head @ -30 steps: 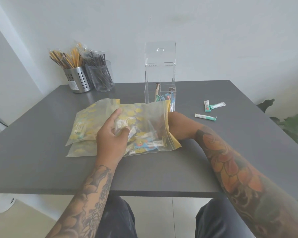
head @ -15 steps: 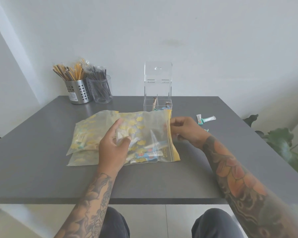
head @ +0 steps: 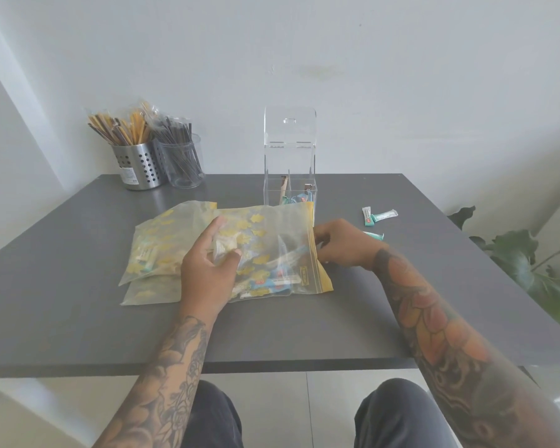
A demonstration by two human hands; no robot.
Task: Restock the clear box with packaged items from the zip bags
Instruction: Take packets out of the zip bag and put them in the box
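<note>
L hand (head: 207, 273) fingers pinch crinkly clear zip bag (head: 272, 250) w/ yellow print; R hand (head: 343, 242) fingers curled at its yellow zip edge, grip unclear. Matte grey bench (head: 78, 318).

Our two bare, tattooed arms and dark trousers

We wear no sleeves: our left forearm (head: 162, 376) carries dense grey-black floral tattoo work running to the wrist, while our right forearm (head: 434, 334) shows large flowers inked in orange and red with dark outlines. Both the left hand (head: 207, 273) and right hand (head: 343, 244) are ungloved and without rings. Dark trousers (head: 398, 415) cover our knees.
</note>
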